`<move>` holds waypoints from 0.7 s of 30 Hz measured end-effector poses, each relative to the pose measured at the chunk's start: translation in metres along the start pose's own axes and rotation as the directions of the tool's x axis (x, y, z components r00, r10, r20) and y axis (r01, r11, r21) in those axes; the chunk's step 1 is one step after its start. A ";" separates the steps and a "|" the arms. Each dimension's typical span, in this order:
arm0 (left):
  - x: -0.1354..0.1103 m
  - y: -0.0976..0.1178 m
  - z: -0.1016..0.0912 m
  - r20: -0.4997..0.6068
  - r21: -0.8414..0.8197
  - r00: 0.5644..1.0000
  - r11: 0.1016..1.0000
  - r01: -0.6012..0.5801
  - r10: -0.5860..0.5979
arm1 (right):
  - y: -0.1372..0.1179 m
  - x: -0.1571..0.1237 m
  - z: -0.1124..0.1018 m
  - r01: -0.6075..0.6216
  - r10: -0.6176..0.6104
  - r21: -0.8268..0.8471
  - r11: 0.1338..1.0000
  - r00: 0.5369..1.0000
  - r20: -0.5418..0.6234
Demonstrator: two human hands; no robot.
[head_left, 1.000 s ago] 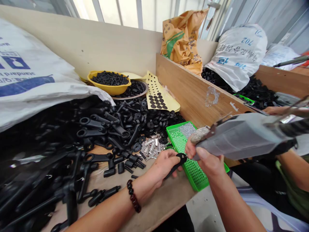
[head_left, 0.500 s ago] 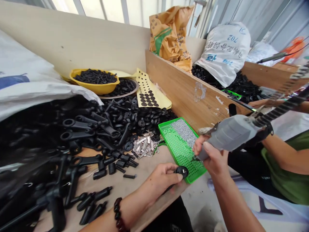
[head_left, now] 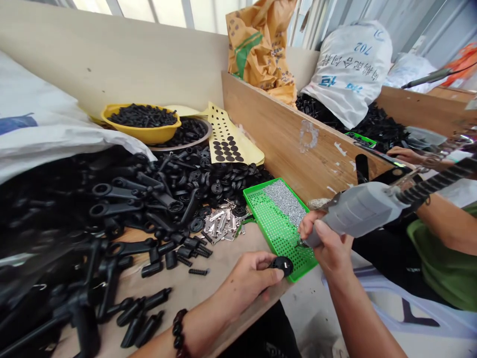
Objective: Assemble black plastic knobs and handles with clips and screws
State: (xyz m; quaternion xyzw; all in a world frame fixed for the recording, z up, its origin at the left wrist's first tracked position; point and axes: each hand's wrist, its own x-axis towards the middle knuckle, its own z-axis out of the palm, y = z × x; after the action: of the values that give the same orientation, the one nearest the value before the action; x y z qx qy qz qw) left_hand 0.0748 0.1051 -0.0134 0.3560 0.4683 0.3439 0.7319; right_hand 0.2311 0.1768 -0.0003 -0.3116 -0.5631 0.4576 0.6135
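My left hand (head_left: 257, 276) pinches a round black plastic part (head_left: 282, 266) with a small metal piece at its centre, close to the table's front edge. In my right hand (head_left: 328, 241) is a grey electric screwdriver (head_left: 359, 209), tilted so that its tip points down and left over the green tray (head_left: 261, 226). Small silver screws (head_left: 285, 199) are heaped in the tray's far right part. Left of the tray lies a pile of flat metal strips (head_left: 223, 223). The fingers under the black part are partly hidden.
Black plastic crank-shaped parts (head_left: 122, 191) cover the left and middle. Behind them stand a yellow bowl (head_left: 143, 130) of small black pieces and a sticker sheet (head_left: 227, 139). A wooden divider (head_left: 268, 112) runs along the right; beyond it a co-worker's arm (head_left: 447, 226) shows.
The view has shifted slightly. Both hands stay almost in place, still holding the black part and the screwdriver. The co-worker's arm beyond the divider has moved a little.
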 end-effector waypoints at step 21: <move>-0.001 0.004 0.004 0.047 -0.035 0.996 0.997 -0.074 0.075 | -0.068 -0.015 0.031 0.046 -0.061 0.084 0.995 0.981 0.184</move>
State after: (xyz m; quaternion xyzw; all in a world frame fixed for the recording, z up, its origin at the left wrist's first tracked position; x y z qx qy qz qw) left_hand 0.0771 0.1058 -0.0083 0.3691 0.4312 0.3701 0.7355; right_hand 0.2162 0.1333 0.0599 -0.2277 -0.6076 0.4901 0.5820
